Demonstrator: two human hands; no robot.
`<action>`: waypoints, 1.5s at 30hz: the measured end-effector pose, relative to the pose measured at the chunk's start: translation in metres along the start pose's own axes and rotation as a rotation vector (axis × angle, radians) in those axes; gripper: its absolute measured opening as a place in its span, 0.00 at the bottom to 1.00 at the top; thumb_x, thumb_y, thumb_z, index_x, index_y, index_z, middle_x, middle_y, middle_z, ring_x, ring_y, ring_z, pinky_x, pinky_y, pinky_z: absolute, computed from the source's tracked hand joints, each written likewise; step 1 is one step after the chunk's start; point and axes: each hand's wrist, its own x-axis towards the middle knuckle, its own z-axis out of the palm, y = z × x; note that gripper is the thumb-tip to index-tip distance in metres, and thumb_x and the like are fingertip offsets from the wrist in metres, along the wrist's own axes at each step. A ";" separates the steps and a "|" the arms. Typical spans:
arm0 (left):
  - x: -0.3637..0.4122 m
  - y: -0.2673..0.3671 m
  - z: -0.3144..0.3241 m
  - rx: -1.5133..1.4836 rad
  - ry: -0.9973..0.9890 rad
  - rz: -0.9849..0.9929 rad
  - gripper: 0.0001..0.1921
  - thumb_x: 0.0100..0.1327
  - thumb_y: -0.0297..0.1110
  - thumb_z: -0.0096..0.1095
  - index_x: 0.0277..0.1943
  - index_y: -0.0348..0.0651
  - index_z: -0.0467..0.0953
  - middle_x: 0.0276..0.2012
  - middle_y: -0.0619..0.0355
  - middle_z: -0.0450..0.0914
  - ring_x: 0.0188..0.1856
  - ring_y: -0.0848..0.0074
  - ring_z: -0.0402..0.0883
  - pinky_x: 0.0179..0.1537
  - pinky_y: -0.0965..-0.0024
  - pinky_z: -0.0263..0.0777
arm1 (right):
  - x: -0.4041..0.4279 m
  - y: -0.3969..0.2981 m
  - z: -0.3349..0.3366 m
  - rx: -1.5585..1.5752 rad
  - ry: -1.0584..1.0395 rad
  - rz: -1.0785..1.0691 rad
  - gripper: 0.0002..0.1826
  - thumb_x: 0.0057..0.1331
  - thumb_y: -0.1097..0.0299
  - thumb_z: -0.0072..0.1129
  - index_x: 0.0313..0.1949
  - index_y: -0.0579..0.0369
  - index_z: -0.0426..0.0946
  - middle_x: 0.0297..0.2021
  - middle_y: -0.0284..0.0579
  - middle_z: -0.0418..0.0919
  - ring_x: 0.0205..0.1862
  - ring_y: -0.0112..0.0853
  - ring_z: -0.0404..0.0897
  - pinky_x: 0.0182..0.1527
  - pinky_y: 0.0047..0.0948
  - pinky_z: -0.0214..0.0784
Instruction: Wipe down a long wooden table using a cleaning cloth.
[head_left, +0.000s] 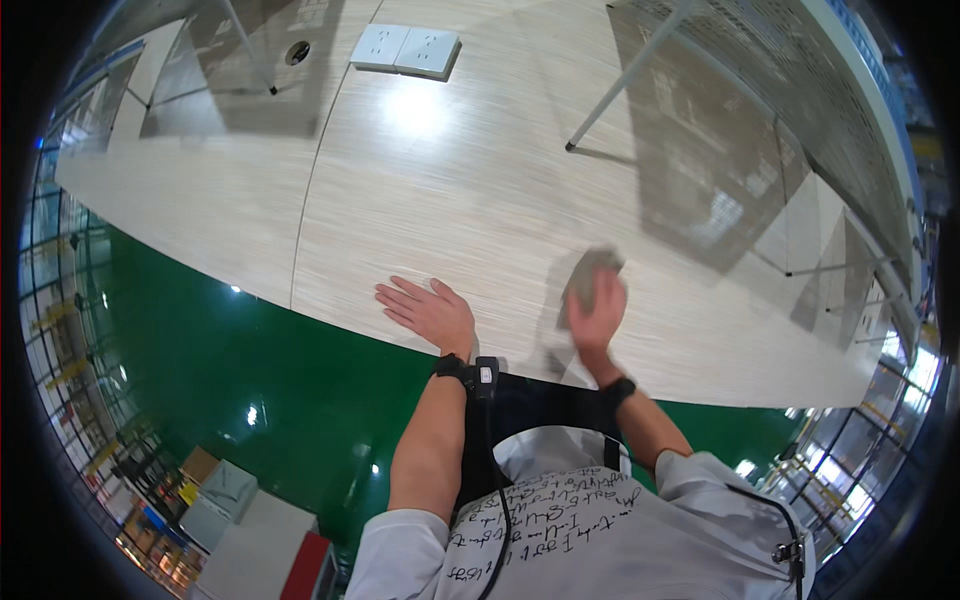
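My right hand (604, 307) presses a grey-brown cloth (585, 281) against the light wood-grain tabletop (450, 202). Both the hand and the cloth are blurred, and the fingers lie over the cloth's right side. To the left, my left hand (431, 309) rests palm down near the table's front edge, fingers spread and holding nothing. Each wrist wears a black band, and a small device with a black cable (487, 379) sits at the left one.
A pair of white socket panels (406, 49) lies at the far side, near a seam. A metal support leg (626, 79) stands on the table beneath a perforated panel (840, 97) at right. A round cable hole (298, 52) is at far left. Green floor (247, 375) and a cabinet (259, 547) lie below.
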 end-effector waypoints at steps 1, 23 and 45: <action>-0.001 0.006 -0.001 -0.027 0.007 0.017 0.34 0.71 0.41 0.40 0.69 0.21 0.46 0.71 0.26 0.40 0.74 0.41 0.37 0.72 0.47 0.33 | -0.035 0.013 0.004 -0.012 -0.114 -0.235 0.25 0.48 0.69 0.65 0.48 0.58 0.76 0.51 0.56 0.73 0.54 0.52 0.70 0.57 0.50 0.64; -0.006 0.005 0.001 -0.135 0.007 -0.038 0.30 0.66 0.35 0.44 0.67 0.26 0.54 0.70 0.30 0.47 0.73 0.40 0.43 0.70 0.43 0.39 | 0.269 -0.108 0.167 0.128 0.136 -0.225 0.26 0.51 0.61 0.67 0.52 0.45 0.75 0.48 0.49 0.75 0.51 0.47 0.72 0.55 0.46 0.64; -0.012 -0.007 -0.013 -0.250 -0.073 0.294 0.23 0.66 0.36 0.51 0.60 0.30 0.63 0.65 0.31 0.56 0.71 0.38 0.46 0.70 0.42 0.40 | 0.056 0.063 -0.017 -0.220 -0.046 0.029 0.30 0.65 0.63 0.58 0.62 0.66 0.61 0.54 0.62 0.72 0.56 0.52 0.71 0.58 0.41 0.64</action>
